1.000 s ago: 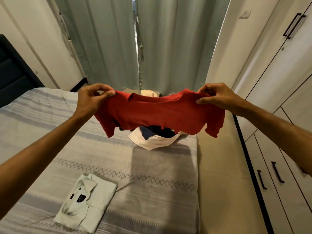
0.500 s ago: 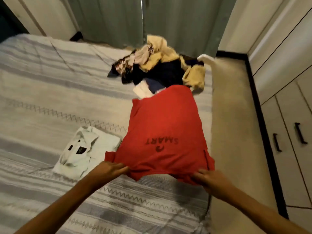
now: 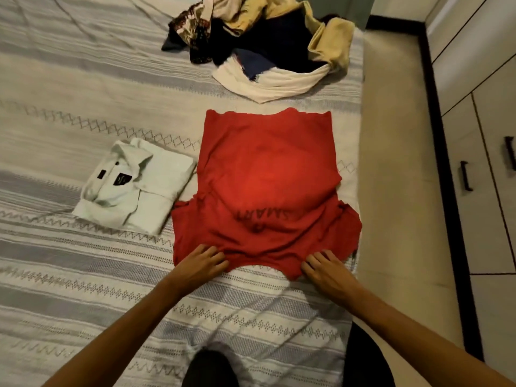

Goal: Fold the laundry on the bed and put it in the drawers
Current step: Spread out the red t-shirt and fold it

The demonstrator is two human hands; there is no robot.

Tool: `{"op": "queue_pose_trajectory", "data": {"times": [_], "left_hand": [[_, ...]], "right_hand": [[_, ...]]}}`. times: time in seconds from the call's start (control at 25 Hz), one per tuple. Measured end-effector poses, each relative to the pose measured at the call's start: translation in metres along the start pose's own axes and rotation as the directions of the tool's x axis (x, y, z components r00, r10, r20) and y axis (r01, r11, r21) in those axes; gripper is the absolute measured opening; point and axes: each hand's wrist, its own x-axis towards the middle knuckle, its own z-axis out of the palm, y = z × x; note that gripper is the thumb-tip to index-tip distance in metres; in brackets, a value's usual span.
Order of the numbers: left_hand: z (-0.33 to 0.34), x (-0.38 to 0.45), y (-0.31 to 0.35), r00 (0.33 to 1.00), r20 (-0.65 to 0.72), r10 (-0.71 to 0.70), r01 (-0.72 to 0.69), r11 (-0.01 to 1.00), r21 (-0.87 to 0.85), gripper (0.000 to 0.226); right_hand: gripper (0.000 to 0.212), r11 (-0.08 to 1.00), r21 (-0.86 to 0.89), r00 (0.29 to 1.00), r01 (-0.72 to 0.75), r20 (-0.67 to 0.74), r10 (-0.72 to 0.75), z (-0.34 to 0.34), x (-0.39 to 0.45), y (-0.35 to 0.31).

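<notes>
A red t-shirt [image 3: 268,185] lies spread on the striped bedspread [image 3: 83,275], its dark print upside down to me and its hem at the far end. My left hand [image 3: 199,265] rests on the shirt's near left edge and my right hand [image 3: 325,268] on its near right edge. On both hands the fingers are spread, with the fingertips on the bunched fabric. A folded pale shirt [image 3: 134,185] sits just left of the red one. The unfolded laundry pile [image 3: 265,43] is heaped at the far end of the bed.
White drawer fronts with black handles [image 3: 465,175] line the right wall. A strip of beige floor [image 3: 396,163] runs between them and the bed edge. The left half of the bed holds only the bedspread.
A second ago I held the red shirt up in the air by its shoulders. Since then it has come down flat onto the bed, and my view has tilted down.
</notes>
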Motion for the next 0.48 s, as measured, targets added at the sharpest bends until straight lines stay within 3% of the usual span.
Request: {"op": "queue_pose_trajectory", "data": {"times": [0.08,0.16,0.2,0.32,0.48], "left_hand": [[0.005,-0.004,0.003,1.000,0.011,0.001,0.000,0.997,-0.078,0.029],[0.013,-0.012,0.010,0.994,-0.110,0.023,-0.031,0.996,-0.079,0.029],[0.016,-0.017,0.017,0.980,-0.176,0.092,-0.101,0.994,-0.045,0.031],[0.022,-0.045,0.052,0.947,-0.155,0.281,-0.291,0.956,-0.040,0.030],[0.041,-0.069,0.059,0.977,-0.161,0.137,-0.151,0.986,-0.074,0.027]], "right_hand": [[0.021,0.999,0.021,0.998,0.044,-0.047,-0.043,0.006,-0.005,-0.004],[0.022,0.990,0.009,0.987,0.138,-0.083,-0.137,0.017,-0.020,-0.016],[0.023,0.978,-0.005,0.974,0.210,-0.089,-0.210,0.025,-0.029,-0.023],[0.019,0.918,-0.015,0.917,0.396,-0.046,-0.396,0.046,-0.054,-0.050],[0.018,0.890,-0.102,0.892,0.444,-0.047,-0.450,0.060,-0.033,-0.058]]}}
